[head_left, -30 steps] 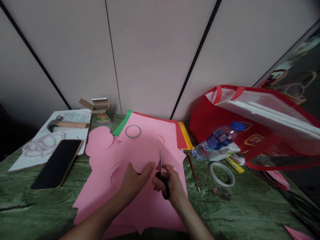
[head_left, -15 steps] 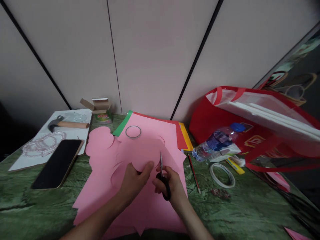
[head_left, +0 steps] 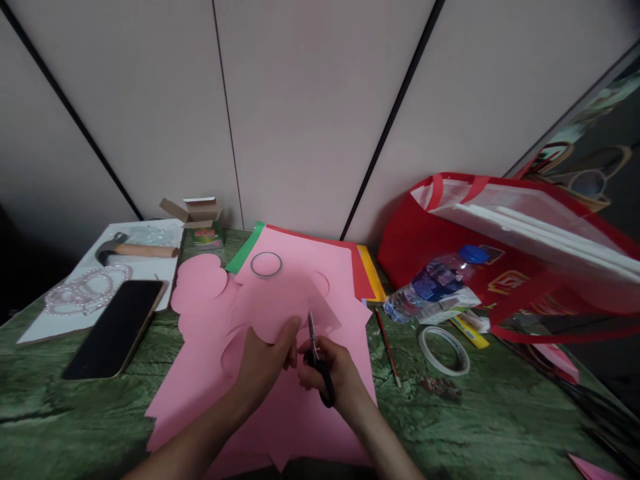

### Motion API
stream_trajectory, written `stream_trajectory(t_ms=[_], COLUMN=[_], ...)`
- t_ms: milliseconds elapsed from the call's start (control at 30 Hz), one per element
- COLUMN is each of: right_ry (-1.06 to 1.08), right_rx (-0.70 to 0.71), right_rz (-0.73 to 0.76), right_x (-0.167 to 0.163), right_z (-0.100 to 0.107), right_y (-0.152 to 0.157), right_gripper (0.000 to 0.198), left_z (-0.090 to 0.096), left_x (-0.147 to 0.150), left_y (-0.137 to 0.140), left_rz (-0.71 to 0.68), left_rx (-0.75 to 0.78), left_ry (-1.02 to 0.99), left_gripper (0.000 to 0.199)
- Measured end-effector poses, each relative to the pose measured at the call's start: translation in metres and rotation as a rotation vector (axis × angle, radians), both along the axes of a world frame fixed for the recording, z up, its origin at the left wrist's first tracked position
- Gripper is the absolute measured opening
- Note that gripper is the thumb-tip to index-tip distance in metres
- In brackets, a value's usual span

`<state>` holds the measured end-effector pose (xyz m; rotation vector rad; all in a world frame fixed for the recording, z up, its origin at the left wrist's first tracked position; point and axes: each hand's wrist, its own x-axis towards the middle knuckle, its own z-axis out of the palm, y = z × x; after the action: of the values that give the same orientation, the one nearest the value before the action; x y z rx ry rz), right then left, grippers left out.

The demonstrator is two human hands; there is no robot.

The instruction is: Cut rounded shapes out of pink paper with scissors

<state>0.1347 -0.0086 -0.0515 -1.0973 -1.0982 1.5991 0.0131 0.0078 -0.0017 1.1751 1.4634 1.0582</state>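
My left hand (head_left: 267, 353) pinches a piece of pink paper (head_left: 280, 303) between thumb and fingers, above other pink sheets. In my right hand (head_left: 335, 367) is a pair of scissors (head_left: 323, 373) with black handles, its blades pointing away from me at the paper's right side. The blades look nearly closed. Beneath both hands lie large pink sheets (head_left: 300, 433), some with curved cut-outs. Round pink cut pieces (head_left: 200, 280) are piled at the left. A thin dark ring (head_left: 267, 264) rests on the pink sheet behind my hands.
Left are a black phone (head_left: 115, 330), a hammer (head_left: 145, 250), pink beads (head_left: 87, 288) and an opened small box (head_left: 205, 230). To the right lie a pencil (head_left: 389, 347), a tape roll (head_left: 425, 343), a water bottle (head_left: 435, 283) and a red bag (head_left: 415, 227).
My right hand and the scissors have shifted slightly left, closer to my left hand. The held paper has turned a little, and its right corner now sits lower.
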Motion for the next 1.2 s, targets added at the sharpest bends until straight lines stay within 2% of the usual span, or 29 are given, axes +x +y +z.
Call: stream_trajectory(t_ms=[200, 467, 633, 833, 1067, 1200], right_ry=[0.007, 0.005, 0.016, 0.007, -0.026, 0.015], right_rx=[0.012, 0.006, -0.007, 0.001, -0.008, -0.002], right_rz=[0.008, 0.016, 0.024, 0.008, 0.049, 0.045], right_x=[0.0008, 0.0033, 0.0041, 0.0064, 0.0054, 0.0057], right_z=[0.0046, 0.0025, 0.0021, -0.0004, 0.0035, 0.0011], right_y=[0.0001, 0.0012, 0.0014, 0.0029, 0.0014, 0.0020], right_gripper=[0.036, 0.039, 0.040, 0.041, 0.040, 0.041], left_z=[0.0019, 0.0008, -0.0015, -0.0014, -0.0010, -0.0023], left_x=[-0.0027, -0.0012, -0.0013, -0.0002, -0.0027, -0.0007], left_y=[0.0012, 0.0003, 0.0007, -0.0010, -0.0001, -0.0007], left_rz=[0.007, 0.097, 0.115, 0.056, 0.157, 0.064], left_rx=[0.038, 0.040, 0.075, 0.086, 0.015, 0.063], left_ry=[-0.020, 0.023, 0.016, -0.010, 0.006, -0.001], left_gripper=[0.026, 0.017, 0.020, 0.020, 0.029, 0.021])
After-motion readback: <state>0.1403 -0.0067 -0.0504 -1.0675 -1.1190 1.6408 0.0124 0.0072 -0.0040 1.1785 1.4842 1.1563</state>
